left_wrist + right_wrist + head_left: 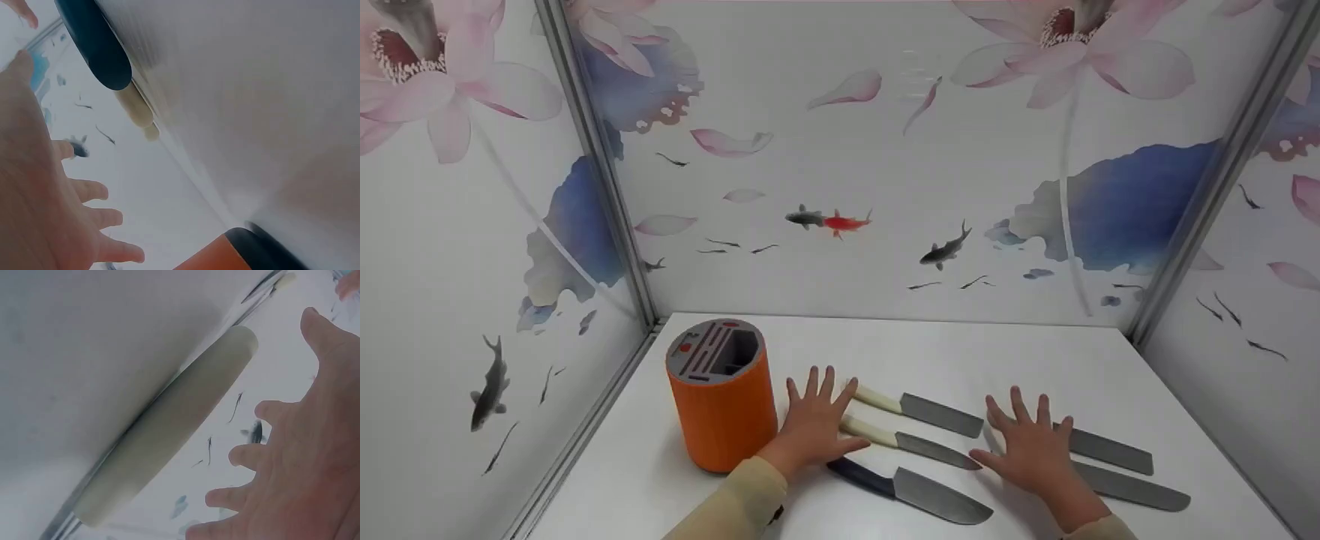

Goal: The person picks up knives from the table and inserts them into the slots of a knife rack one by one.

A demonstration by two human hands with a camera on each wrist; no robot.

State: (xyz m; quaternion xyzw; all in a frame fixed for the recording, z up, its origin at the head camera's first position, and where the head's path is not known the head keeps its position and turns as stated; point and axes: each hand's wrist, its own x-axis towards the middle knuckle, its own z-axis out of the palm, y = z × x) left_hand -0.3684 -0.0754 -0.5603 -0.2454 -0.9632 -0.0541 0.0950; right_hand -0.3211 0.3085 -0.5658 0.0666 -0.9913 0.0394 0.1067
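My left hand (814, 421) has its fingers spread and holds nothing, between the orange knife block (725, 424) and several knife handles. Nearest it are a cream-handled knife with a square-ended blade (941, 415), a pointed cream-handled knife (936, 448) and a wide knife with a dark handle (941, 495). That dark handle (98, 48) shows beside my palm in the left wrist view. My right hand (1031, 454), also spread, overlaps two knives, a square-ended one (1114, 448) and a round-ended one (1140, 487), hiding their handles. A pale handle (169, 424) appears close by in the right wrist view.
The knives lie flat on a white table (885, 349). The block stands upright at the left, its grey slotted top (701, 356) facing up. White panels (825, 277) printed with flowers and fish enclose the back and both sides, with metal posts (600, 161) at the corners.
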